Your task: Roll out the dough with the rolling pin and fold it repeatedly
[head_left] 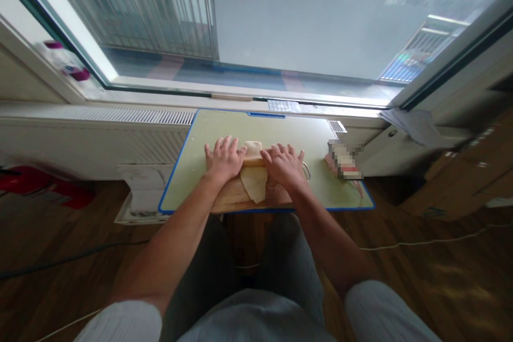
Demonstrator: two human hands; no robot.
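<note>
A light wooden rolling pin lies crosswise over a flattened sheet of dough, with dough showing on both its far and near sides. My left hand rests on the pin's left part, palm down, fingers stretched out and spread. On the right part lies my right hand, likewise flat with fingers apart. Beneath the dough is a wooden board, partly covered by my hands. A metal ring handle sticks out beside my right wrist. Under everything lies a pale green mat with a blue rim.
A blurred-out packet sits at the mat's right side. Behind are a radiator and a large window. Papers and cardboard boxes stand right; a red fire extinguisher is left. Cables cross the floor.
</note>
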